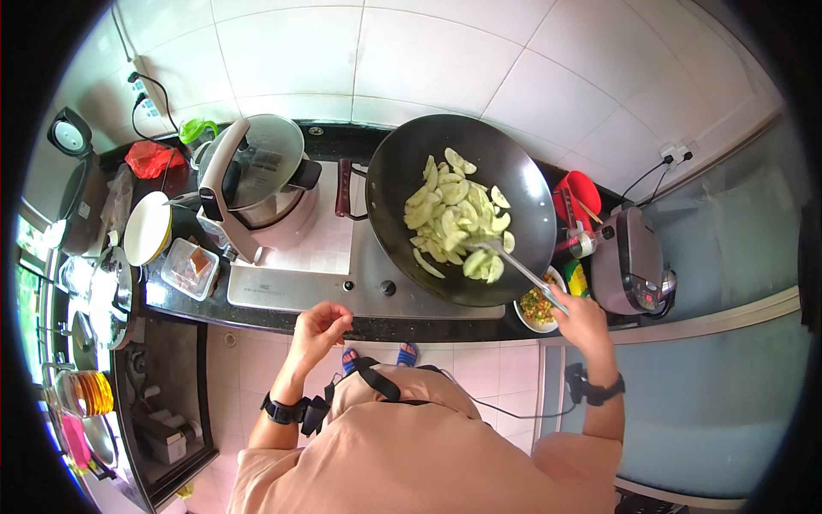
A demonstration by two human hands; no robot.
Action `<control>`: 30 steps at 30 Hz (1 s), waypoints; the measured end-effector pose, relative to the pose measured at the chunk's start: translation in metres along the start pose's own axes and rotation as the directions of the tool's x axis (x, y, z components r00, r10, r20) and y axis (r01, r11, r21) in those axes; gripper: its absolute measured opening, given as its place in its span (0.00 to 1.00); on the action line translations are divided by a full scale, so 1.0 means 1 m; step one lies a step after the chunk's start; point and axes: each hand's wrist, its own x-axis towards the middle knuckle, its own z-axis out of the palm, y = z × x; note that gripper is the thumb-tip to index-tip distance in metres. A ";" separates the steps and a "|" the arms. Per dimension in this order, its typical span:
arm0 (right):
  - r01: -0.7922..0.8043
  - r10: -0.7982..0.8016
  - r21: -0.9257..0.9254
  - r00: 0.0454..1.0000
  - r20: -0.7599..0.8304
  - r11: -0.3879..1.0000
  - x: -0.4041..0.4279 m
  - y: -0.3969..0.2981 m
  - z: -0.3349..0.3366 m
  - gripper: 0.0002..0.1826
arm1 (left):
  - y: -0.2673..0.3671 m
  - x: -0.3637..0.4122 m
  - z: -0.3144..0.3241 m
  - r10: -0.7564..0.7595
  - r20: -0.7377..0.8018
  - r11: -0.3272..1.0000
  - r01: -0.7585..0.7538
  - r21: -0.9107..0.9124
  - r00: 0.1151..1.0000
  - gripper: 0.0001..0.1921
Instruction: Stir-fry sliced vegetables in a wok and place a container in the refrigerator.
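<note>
My right hand [581, 318] grips the metal handle of a spatula [528, 275], whose head lies among pale green sliced vegetable pieces, perhaps cucumber or gourd [449, 199]. These slices are heaped in a large dark wok [526, 218] on a steel cooktop [366, 283]. The wok's brown side handle [344, 189] points left. Loosely curled and holding nothing, my left hand [324, 327] hovers by the counter's front edge, left of the wok. Below my right hand's side of the wok sits a white bowl of chopped, colourful food [534, 307], partly covered by the spatula handle.
Left of the wok stands a cooking appliance with a glass lid [270, 170]. Farther left are a pale dish [146, 228], a clear plastic container [189, 273] and a red bag [152, 159]. A red container [583, 193] and a rice cooker [623, 257] stand right.
</note>
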 end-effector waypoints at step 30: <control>0.298 -0.253 0.155 0.933 -0.254 0.942 0.029 -0.025 0.022 0.21 | -0.010 -0.006 -0.006 -0.011 -0.022 1.000 0.011 0.000 1.000 0.05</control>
